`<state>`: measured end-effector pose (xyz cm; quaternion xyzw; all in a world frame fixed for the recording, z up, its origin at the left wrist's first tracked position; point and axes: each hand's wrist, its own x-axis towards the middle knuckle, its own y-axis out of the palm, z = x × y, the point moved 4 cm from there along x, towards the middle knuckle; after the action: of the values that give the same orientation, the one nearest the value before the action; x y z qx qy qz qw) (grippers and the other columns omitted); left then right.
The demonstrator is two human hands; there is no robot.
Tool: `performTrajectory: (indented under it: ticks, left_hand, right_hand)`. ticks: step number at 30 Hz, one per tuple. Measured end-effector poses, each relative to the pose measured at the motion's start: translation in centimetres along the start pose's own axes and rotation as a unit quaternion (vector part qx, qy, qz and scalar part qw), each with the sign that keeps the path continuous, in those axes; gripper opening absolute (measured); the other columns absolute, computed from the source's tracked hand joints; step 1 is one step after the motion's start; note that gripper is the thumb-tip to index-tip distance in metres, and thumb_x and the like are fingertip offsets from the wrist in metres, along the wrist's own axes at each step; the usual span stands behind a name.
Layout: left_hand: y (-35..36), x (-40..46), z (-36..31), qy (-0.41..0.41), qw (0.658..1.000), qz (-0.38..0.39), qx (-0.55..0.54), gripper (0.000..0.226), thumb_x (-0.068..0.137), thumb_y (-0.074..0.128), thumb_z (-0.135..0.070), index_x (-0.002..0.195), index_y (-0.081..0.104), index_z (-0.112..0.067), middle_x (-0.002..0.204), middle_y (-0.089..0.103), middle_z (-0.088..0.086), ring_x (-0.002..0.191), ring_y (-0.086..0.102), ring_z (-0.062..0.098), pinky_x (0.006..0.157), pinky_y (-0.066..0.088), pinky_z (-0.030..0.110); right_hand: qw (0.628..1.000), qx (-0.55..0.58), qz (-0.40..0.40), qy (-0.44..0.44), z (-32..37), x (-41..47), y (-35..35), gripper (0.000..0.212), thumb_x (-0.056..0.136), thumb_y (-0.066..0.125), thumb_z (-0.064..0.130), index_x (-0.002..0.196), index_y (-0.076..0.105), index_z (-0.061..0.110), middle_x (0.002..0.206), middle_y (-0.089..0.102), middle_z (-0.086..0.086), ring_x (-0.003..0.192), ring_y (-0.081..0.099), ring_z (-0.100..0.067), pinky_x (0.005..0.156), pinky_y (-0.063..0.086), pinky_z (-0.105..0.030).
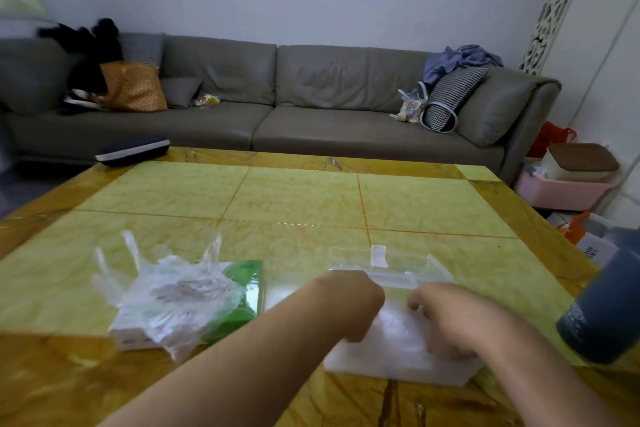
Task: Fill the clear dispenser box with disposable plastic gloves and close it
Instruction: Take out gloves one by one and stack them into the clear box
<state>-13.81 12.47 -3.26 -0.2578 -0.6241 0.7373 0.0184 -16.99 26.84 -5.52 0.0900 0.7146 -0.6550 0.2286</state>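
both forearms enter from the bottom edge & meet over the clear dispenser box (pixel 398 362), which sits on the near part of the table (pixel 311 204), right of centre. left hand (pixel 349 305) is bent down at the wrist, fingers curled onto the gloves inside the box; fingertips hidden behind the hand, so exact grip can't be told. right hand (pixel 446 319) lies just beside it, fingers curled down on the same white mass of plastic gloves (pixel 398 326) filling the box. box lid (pixel 388 263), clear w/ a small white tab, stands open just behind the hands, at the box's far side.

near left: loose pile of gloves (pixel 166 288), translucent, some fingers sticking up, lying on a green & white packet (pixel 242 295); well apart from the box. near right edge: dark blue cylindrical bottle (pixel 602 308), blurred, partly cut off by the frame.

mid: table top w/ yellow-green tiles & amber border. dark flat cushion (pixel 133 149) just past the far left corner.

far: long grey sofa (pixel 311 97) against a white wall; orange cushion (pixel 133 87) & black items at left, checked pillow (pixel 450 97) & blue clothes (pixel 457 61) at right. pink bin (pixel 561 192) w/ a brown-lidded container on the floor at right.
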Motion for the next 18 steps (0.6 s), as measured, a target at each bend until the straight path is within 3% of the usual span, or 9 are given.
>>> performTrajectory:
  ticks: [3,5,7,9,10,12,14,16,18]
  left_hand:
    - [0.3,-1.3,1.0,0.031,0.997,-0.045,-0.047,0.028,0.099,0.067,-0.028,0.121,0.062,-0.011,0.111,0.068,0.006,0.101,0.065,0.027,0.068,0.049,0.037]
    - [0.2,-3.2,1.9,0.039,0.984,-0.112,-0.13,0.032,0.101,0.064,-0.033,0.13,0.057,-0.022,0.119,0.068,-0.002,0.105,0.065,0.022,0.079,0.056,0.04]
    - [-0.4,-5.7,3.2,0.006,0.951,-0.225,-0.213,0.028,0.104,0.055,-0.03,0.132,0.055,-0.029,0.121,0.066,-0.009,0.102,0.064,0.017,0.082,0.057,0.037]
    - [-0.1,-9.0,5.3,-0.088,0.917,-0.323,-0.217,0.023,0.103,0.051,-0.036,0.125,0.052,-0.028,0.114,0.061,-0.011,0.098,0.062,0.015,0.077,0.054,0.032]
    - [0.7,-10.2,6.6,-0.147,0.912,-0.327,-0.197,0.027,0.1,0.053,-0.044,0.12,0.047,-0.027,0.112,0.057,-0.011,0.101,0.059,0.016,0.077,0.051,0.032]
    - [3.5,-12.0,9.1,-0.275,0.925,-0.21,-0.157,0.048,0.091,0.061,-0.057,0.117,0.039,-0.024,0.116,0.05,-0.005,0.112,0.052,0.02,0.086,0.047,0.032]
    - [6.1,-12.7,10.8,-0.33,0.925,-0.107,-0.156,0.049,0.09,0.067,-0.041,0.124,0.039,-0.019,0.121,0.05,0.001,0.117,0.051,0.024,0.091,0.048,0.033]
    - [6.9,-12.7,11.8,-0.336,0.917,-0.118,-0.177,0.031,0.093,0.057,-0.015,0.121,0.045,-0.019,0.11,0.052,-0.001,0.104,0.054,0.021,0.079,0.046,0.03]
    - [6.9,-12.9,12.4,-0.337,0.908,-0.157,-0.195,0.014,0.094,0.049,-0.01,0.101,0.049,-0.022,0.09,0.05,-0.006,0.079,0.051,0.015,0.067,0.041,0.028]
  right_hand:
    - [0.999,0.038,-0.014,-0.018,-0.4,-1.3,-0.6,0.062,0.084,0.083,0.036,0.14,0.056,0.035,0.134,0.064,0.012,0.116,0.064,-0.012,0.091,0.051,-0.025]
    - [0.996,0.081,-0.041,-0.024,-0.5,-2.1,-1.2,0.073,0.084,0.084,0.044,0.148,0.049,0.037,0.145,0.057,0.014,0.121,0.061,-0.009,0.095,0.049,-0.022]
    - [0.992,0.092,-0.085,-0.016,-0.7,-3.1,-2.0,0.065,0.092,0.075,0.043,0.15,0.047,0.039,0.147,0.055,0.016,0.118,0.06,-0.007,0.093,0.049,-0.022]
    - [0.986,0.051,-0.156,-0.004,0.2,-3.9,-2.6,0.049,0.097,0.062,0.043,0.144,0.05,0.044,0.139,0.058,0.019,0.117,0.062,-0.01,0.095,0.052,-0.029]
    - [0.979,0.033,-0.201,0.003,0.6,-4.3,-2.9,0.041,0.096,0.056,0.041,0.137,0.054,0.044,0.13,0.061,0.019,0.114,0.063,-0.012,0.094,0.055,-0.034]
    - [0.961,0.042,-0.274,0.009,1.6,-4.8,-3.4,0.029,0.095,0.047,0.036,0.121,0.058,0.043,0.113,0.066,0.018,0.101,0.066,-0.015,0.084,0.057,-0.037]
    - [0.95,0.071,-0.304,0.012,2.9,-5.0,-3.6,0.019,0.095,0.047,0.033,0.107,0.059,0.04,0.096,0.067,0.017,0.087,0.065,-0.015,0.075,0.057,-0.035]
    - [0.946,0.087,-0.311,0.008,4.2,-5.2,-3.4,0.013,0.093,0.049,0.03,0.097,0.06,0.036,0.085,0.066,0.016,0.078,0.063,-0.015,0.07,0.056,-0.034]
    - [0.946,0.098,-0.308,0.0,5.2,-5.2,-3.0,0.012,0.09,0.051,0.029,0.091,0.06,0.036,0.082,0.066,0.016,0.078,0.063,-0.016,0.069,0.056,-0.034]
